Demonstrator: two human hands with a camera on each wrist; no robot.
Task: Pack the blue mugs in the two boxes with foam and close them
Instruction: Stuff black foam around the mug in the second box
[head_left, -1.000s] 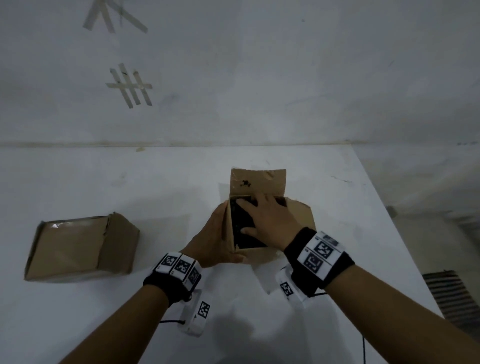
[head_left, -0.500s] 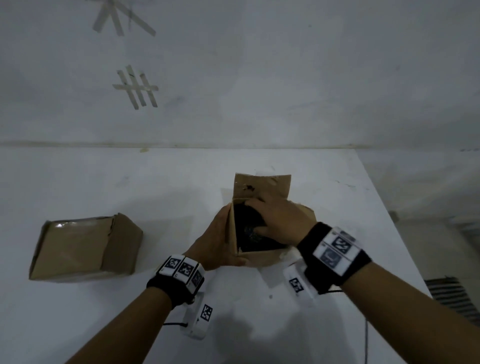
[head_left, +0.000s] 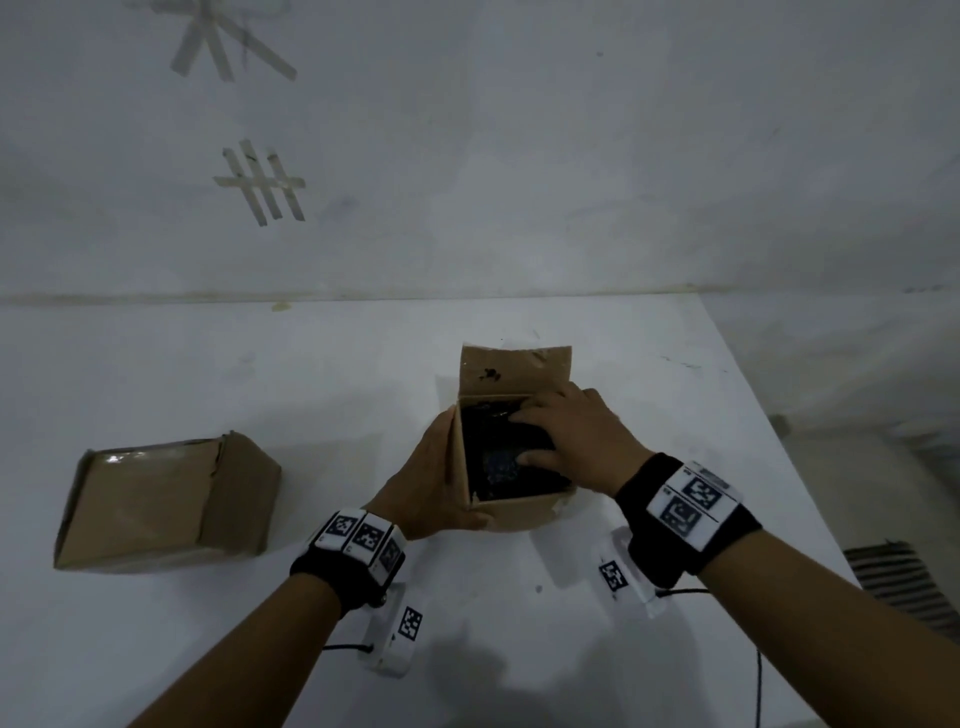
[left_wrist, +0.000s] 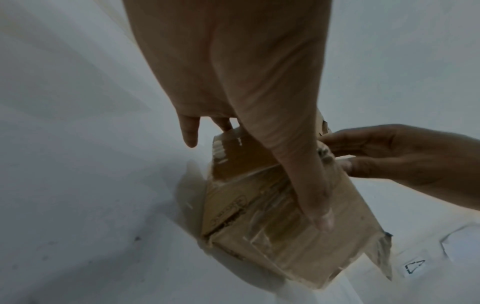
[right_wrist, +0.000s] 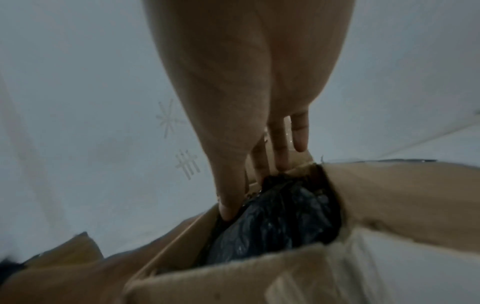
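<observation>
An open cardboard box (head_left: 519, 512) stands mid-table with its far flap (head_left: 514, 369) upright. Dark, glossy black foam (head_left: 493, 467) fills it; no mug shows plainly. My left hand (head_left: 426, 483) clasps the box's left wall, thumb round the near-left corner. In the left wrist view that thumb (left_wrist: 311, 195) lies along the box (left_wrist: 272, 236). My right hand (head_left: 576, 441) reaches in from the right and holds the foam (right_wrist: 272, 222) between thumb (right_wrist: 228, 195) and fingers. A second box (head_left: 156, 499) lies closed at the left, apart from both hands.
The white table (head_left: 208, 364) meets a white wall with tape marks (head_left: 260, 182) behind. Its right edge (head_left: 779, 441) runs close to my right wrist. A white sheet with a triangle mark (left_wrist: 415, 265) lies under the open box.
My right hand went from lying flat on the foam to closing its fingers and thumb round it inside the box. The left hand has stayed on the box's left wall.
</observation>
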